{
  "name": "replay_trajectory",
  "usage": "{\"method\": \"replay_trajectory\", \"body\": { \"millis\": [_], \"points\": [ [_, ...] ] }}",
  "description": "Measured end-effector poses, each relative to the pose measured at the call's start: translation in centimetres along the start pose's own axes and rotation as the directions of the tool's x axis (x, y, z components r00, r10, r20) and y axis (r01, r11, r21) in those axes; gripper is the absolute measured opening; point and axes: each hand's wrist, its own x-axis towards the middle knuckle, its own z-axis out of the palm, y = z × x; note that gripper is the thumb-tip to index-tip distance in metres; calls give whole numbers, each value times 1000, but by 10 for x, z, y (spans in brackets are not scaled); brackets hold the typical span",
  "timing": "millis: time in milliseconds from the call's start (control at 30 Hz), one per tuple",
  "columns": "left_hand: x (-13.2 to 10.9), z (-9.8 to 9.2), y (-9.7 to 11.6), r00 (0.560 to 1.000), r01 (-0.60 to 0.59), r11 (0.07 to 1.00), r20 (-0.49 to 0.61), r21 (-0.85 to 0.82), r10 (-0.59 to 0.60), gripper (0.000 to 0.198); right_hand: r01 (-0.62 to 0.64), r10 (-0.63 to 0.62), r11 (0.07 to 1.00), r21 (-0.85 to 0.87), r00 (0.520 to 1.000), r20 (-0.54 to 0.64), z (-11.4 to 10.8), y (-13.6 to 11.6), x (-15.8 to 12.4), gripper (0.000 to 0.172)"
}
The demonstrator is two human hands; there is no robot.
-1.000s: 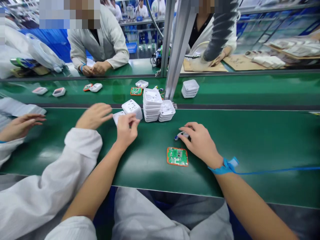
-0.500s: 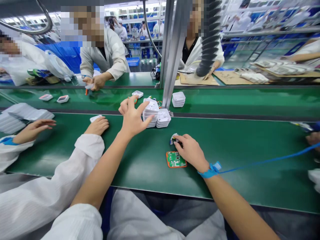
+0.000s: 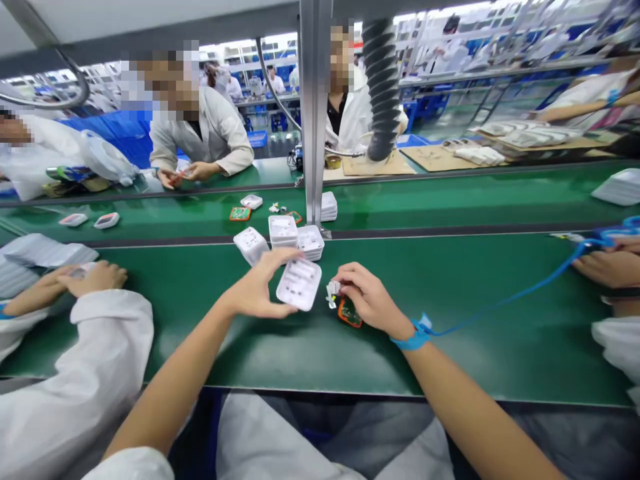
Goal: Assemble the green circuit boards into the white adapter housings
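Left hand (image 3: 256,293) around white housing (image 3: 299,285)

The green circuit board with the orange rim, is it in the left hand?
No, the left hand holds a white plastic shell; the board lies under the right hand.

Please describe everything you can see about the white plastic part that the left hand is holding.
The white plastic shell is a shallow, roughly square tray-like piece with rounded corners, matte and moulded, with small slots and ribs on its visible face. The left hand holds it by its left edge, lifted above the green belt and tilted toward the camera. It sits just left of the right hand, apart from it. Similar shells are stacked behind.
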Motion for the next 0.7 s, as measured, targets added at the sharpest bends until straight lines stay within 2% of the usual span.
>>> {"method": "replay_trajectory", "body": {
  "millis": [67,100,167,233,333,433,533,600,700],
  "points": [
    [-20,23,-5,983,97,972,176,-213,-60,98,69,-73,997,42,990,119,-1,-7,0,28],
    [-26,35,-10,970,156,937,227,-313,-85,101,87,-96,995,54,977,193,1,-9,0,28],
    [-33,56,-21,963,225,818,249,-529,-104,102,111,-116,993,34,938,326,10,-12,-2,28],
    [-33,72,-30,970,239,656,200,-716,-135,99,122,-100,992,-30,914,393,22,-13,-5,28],
    [-28,87,-33,949,241,466,106,-851,-296,85,86,-50,992,-90,937,345,37,-14,-8,27],
    [-25,92,-30,866,255,374,39,-892,-499,59,57,-38,995,-79,975,221,42,-14,-8,27],
    [-24,91,-25,802,320,373,39,-871,-597,47,80,-69,990,-119,993,98,39,-12,-7,27],
    [-24,89,-23,794,373,441,36,-816,-606,45,123,-116,976,-181,992,51,37,-10,-6,25],
    [-21,85,-20,802,448,590,10,-671,-597,44,232,-225,930,-285,973,59,39,-9,-7,26]
  ]
}}
